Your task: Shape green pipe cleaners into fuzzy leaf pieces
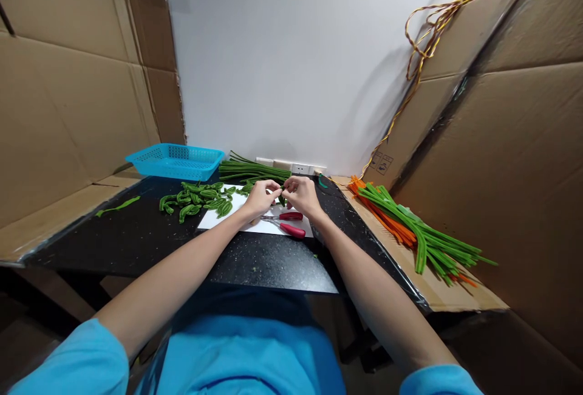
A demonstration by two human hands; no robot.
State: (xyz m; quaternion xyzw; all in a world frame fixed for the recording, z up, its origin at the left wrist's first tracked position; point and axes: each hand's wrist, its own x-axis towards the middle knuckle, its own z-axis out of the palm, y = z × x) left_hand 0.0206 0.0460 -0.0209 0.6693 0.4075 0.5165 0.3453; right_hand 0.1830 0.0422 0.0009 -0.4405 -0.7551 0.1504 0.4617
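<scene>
My left hand [261, 199] and my right hand [300, 195] meet over a white sheet [212, 220], fingertips pinched together. Between them is a small dark green pipe cleaner [282, 199], mostly covered by the fingers. Just below the hands lie pliers with red handles [291, 230], their jaws partly under my left hand. To the left, a heap of bent green pipe-cleaner pieces [189, 200], shaped like leaf loops, spreads from the black table onto the sheet. Behind my hands rests a bundle of long dark green pipe cleaners [250, 169].
A blue plastic basket [182, 167] stands at the back left. Bright green stems [419, 228] and orange stems [392, 222] lie on cardboard at the right. A power strip [300, 169] runs along the wall. Cardboard walls [523, 170] flank the black table [273, 264].
</scene>
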